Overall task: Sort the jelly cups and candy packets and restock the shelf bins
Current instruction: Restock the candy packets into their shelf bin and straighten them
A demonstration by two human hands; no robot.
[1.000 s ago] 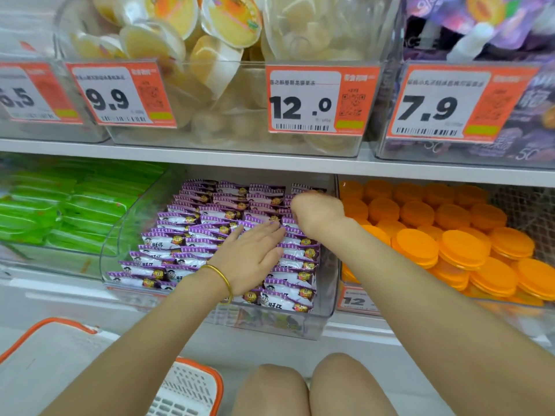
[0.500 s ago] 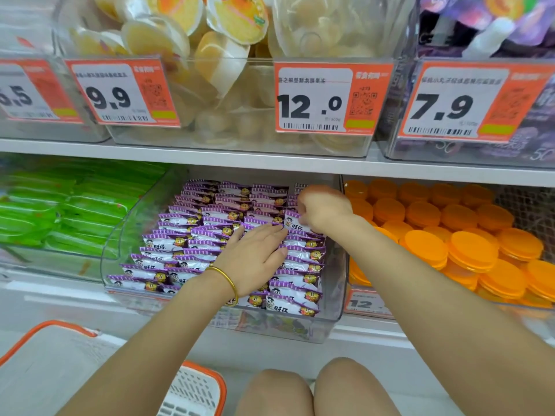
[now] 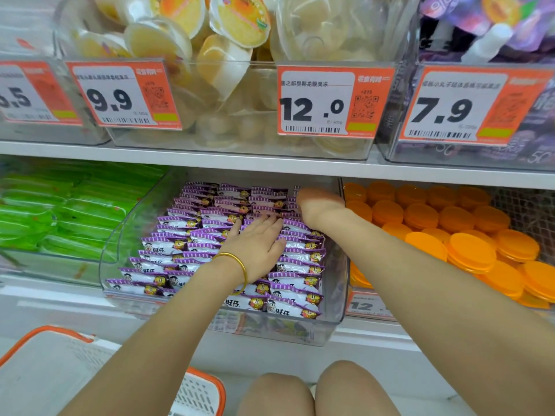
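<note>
Purple and white candy packets [image 3: 168,244] lie in overlapping rows inside a clear plastic bin [image 3: 270,328] on the lower shelf. My left hand [image 3: 255,250], with a gold bangle at the wrist, presses flat on the packets in the middle of the bin, fingers straight. My right hand [image 3: 318,205] reaches to the bin's back right corner, bent down at the wrist. Its fingers are hidden behind the back of the hand, among the rear packets. Orange-lidded jelly cups [image 3: 471,250] fill the bin to the right.
Green packets [image 3: 75,211] fill the bin to the left. Above, bins hold yellow jelly cups [image 3: 222,31] and purple pouches [image 3: 495,31] behind price tags. The upper shelf edge [image 3: 210,157] hangs low over the bin. A white basket with an orange rim [image 3: 45,370] sits bottom left, beside my knees [image 3: 300,391].
My right hand has moved deeper toward the back right of the bin. My left hand slid slightly further up the packet rows, still flat.
</note>
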